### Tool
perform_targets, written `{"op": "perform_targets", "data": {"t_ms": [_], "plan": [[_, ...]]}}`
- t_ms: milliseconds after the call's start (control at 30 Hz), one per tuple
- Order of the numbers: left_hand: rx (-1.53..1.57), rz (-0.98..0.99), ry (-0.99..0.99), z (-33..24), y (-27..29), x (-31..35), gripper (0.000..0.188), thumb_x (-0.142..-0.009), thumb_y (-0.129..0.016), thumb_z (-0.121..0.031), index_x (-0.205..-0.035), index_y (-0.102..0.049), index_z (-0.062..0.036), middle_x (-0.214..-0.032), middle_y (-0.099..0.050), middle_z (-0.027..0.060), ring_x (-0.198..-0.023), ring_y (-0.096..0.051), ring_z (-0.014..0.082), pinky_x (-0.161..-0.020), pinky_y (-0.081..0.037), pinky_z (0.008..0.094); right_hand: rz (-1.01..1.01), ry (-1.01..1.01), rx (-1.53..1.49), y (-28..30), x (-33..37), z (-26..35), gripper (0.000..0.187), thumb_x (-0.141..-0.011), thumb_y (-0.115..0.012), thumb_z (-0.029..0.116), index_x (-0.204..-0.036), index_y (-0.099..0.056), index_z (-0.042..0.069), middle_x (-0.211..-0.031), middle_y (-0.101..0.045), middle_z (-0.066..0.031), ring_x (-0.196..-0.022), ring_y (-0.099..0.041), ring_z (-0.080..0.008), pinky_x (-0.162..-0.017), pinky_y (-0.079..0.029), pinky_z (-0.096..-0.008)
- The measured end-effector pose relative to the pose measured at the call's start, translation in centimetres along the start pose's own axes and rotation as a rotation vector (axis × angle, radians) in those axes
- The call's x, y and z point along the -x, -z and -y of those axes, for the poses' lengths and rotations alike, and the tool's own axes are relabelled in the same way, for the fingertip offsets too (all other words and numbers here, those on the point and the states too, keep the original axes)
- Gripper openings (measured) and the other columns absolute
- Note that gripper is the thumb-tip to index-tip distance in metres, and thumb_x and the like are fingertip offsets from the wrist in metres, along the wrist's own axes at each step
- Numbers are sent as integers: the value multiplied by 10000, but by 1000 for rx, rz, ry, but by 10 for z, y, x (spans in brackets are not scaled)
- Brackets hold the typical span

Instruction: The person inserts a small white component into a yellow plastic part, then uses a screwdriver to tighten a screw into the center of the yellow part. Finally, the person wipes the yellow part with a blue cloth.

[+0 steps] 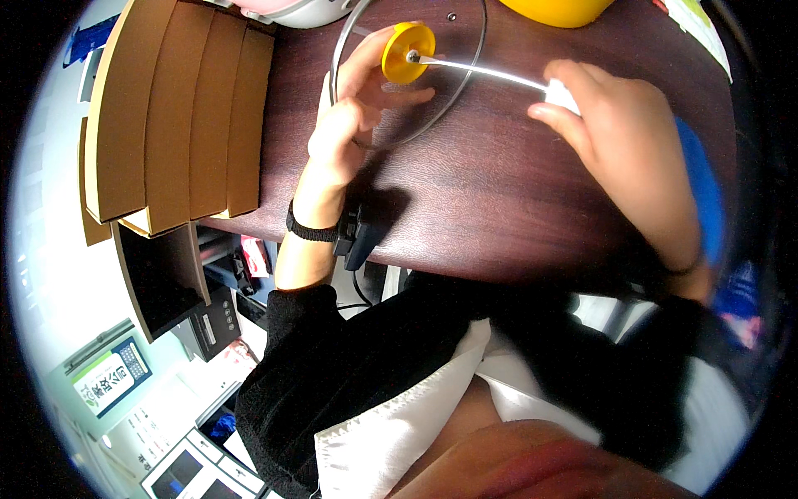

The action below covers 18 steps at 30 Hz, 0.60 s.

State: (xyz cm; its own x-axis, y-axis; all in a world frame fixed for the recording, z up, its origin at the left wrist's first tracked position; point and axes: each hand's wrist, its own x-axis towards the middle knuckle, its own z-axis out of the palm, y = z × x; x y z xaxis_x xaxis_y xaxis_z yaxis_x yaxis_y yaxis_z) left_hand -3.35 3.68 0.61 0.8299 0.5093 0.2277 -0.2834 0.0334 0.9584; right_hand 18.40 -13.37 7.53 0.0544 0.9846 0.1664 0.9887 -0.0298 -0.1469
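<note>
My left hand (347, 116) grips a clear glass lid (457, 100) with a metal rim, held tilted above the dark table. Its fingers show around and through the glass, close to a round yellow knob (399, 65) at the middle of the lid. A screw head seems to sit in the knob's centre. My right hand (623, 133) is closed around the white handle of a screwdriver (495, 73). The thin, pale shaft points left, and its tip meets the knob's centre. My right palm hides part of the handle.
Brown cardboard dividers (179, 116) stand on the left of the dark wood-grain table (465, 208). At the far edge are a yellow rounded vessel (561, 10) and a pink and white object (295, 10). Something blue (702, 191) lies beyond my right forearm.
</note>
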Motion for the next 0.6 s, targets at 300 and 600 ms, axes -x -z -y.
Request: {"op": "perform_targets", "data": {"t_ms": [300,600], "plan": [[-81,-21,-25,1,-2,2,820,-803,-516,-486,-1425,-364,26,-1424,-398,203,-1290,-450,334,-990,-450,557,-76,83,-200,-13,-7,-7,323,-857,-654,322,-785,-594,13,-688,-635,-187,-658,-643,-364,-608,-510,-452],[-124,-25,-18,5,-1,2,851,-801,-528,-545,-1418,-378,21,-1402,-402,189,-1262,-474,329,-959,-483,519,22,55,-379,-16,-10,-15,353,-866,-648,324,-754,-602,-7,-676,-600,-219,-665,-615,-404,-603,-477,-470]]}}
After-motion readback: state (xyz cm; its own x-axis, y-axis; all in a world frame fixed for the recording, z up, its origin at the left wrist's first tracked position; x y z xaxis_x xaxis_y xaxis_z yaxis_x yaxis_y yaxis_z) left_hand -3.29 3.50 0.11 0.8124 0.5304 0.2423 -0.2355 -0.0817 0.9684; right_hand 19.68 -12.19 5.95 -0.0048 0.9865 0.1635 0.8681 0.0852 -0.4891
